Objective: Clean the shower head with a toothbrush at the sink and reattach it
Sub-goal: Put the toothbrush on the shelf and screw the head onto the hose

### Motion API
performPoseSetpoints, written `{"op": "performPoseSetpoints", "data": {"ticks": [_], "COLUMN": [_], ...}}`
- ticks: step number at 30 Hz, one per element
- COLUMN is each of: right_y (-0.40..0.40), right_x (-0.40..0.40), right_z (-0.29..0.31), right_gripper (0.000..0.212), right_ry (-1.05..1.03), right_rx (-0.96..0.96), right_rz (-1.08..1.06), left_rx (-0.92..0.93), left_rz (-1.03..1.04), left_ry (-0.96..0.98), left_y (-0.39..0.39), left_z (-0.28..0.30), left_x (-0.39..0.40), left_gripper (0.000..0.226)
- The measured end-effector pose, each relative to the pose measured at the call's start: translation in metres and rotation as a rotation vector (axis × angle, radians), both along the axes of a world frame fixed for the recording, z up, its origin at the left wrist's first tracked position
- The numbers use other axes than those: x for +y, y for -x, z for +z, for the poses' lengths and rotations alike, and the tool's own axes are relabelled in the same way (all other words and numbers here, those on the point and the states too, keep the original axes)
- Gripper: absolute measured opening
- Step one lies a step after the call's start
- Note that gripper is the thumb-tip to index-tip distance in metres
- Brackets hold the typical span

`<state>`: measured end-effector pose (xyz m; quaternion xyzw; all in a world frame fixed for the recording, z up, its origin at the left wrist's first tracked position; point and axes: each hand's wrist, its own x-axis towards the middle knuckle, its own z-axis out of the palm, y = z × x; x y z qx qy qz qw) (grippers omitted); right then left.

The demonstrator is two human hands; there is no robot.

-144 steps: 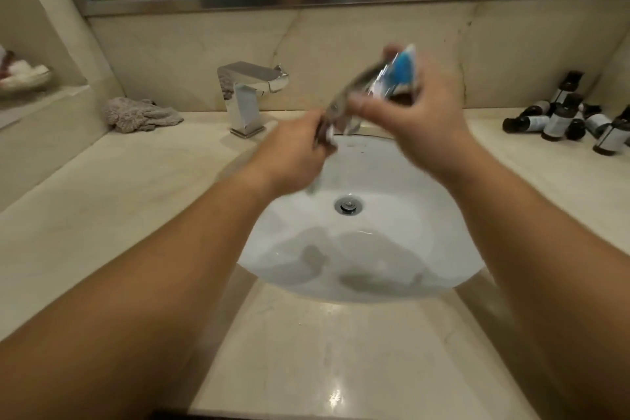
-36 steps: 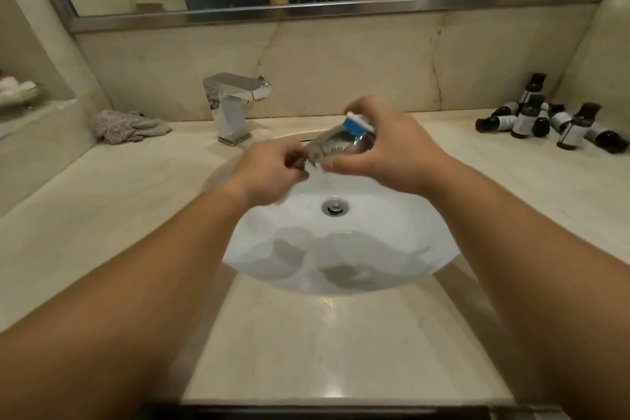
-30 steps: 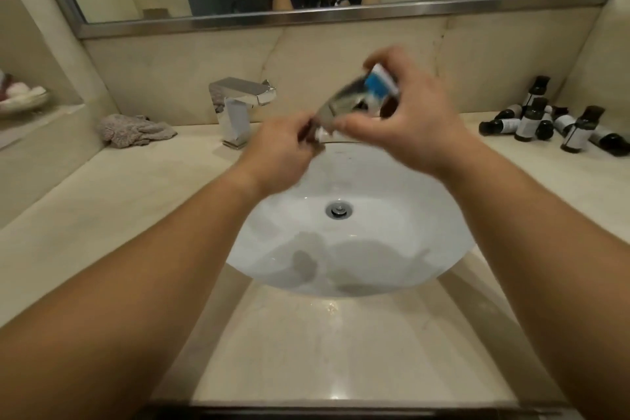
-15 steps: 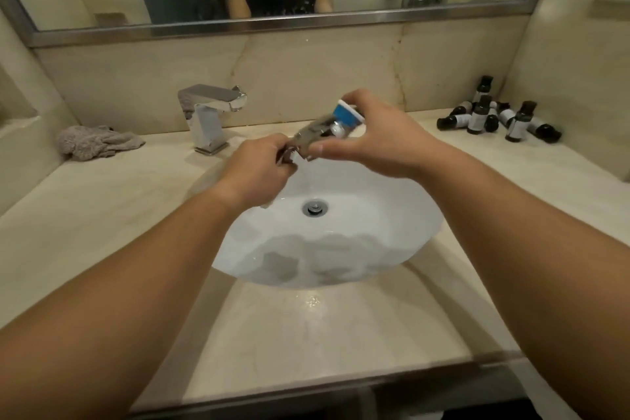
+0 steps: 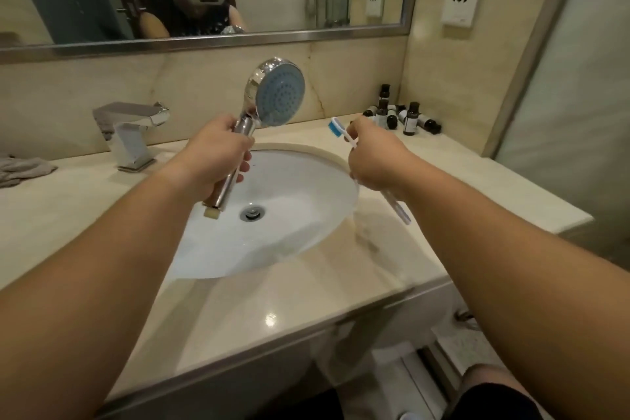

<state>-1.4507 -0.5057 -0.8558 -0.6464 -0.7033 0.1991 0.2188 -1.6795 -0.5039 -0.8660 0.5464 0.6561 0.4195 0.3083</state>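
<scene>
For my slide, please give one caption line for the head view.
Left hand holds shower head above sink; right hand holds toothbrush apart.

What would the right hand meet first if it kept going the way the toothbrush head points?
Probably nothing soon: the right hand aims the toothbrush up-left, passing right of the shower head toward the backsplash. Depth is unclear.

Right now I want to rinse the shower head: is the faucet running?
Off. No stream falls from the faucet spout into the sink; the left hand holds the shower head beside it.
</scene>
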Motion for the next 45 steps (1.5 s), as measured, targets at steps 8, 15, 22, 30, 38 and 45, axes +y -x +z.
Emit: {"op": "performPoseSetpoints", "data": {"ticks": [8,15,22,30,38,45], "right_y": [-0.046,-0.097,-0.148,-0.204,-0.260,-0.312], "right_x": [-0.026,-0.042,-0.071,-0.116,-0.184,-0.252], "right_z": [-0.011,-0.017,-0.025,-0.030,-0.032,-0.021], "right_gripper": [0.043,0.022,0.027,0.029,0.029,0.025], "right_ry": [-0.006,0.075,-0.007,-0.081,-0.183,-0.268], "right_rx": [0.221,0.329,0.477,0.565,0.589,0.569], "right_rz": [-0.015,-0.115,-0.224,-0.452,-0.667,-0.737], "left_rx": [-0.084,-0.363,-0.488,-0.451,-0.395,-0.405], "left_rz": [-0.032,-0.218,-0.433,-0.641,-0.906,-1.029], "left_ry": [0.087,0.396,0.554,0.493,0.480,0.531], "left_y": [-0.034,-0.077,-0.143,-0.224,-0.300,-0.364], "left_z": [0.004,0.024,0.018,0.010,0.010,0.013], "left_x": [-0.016,-0.017,-0.017,-0.008,-0.051,-0.104], "left_gripper": [0.007,0.020,0.024,0.017,0.019,0.020]}}
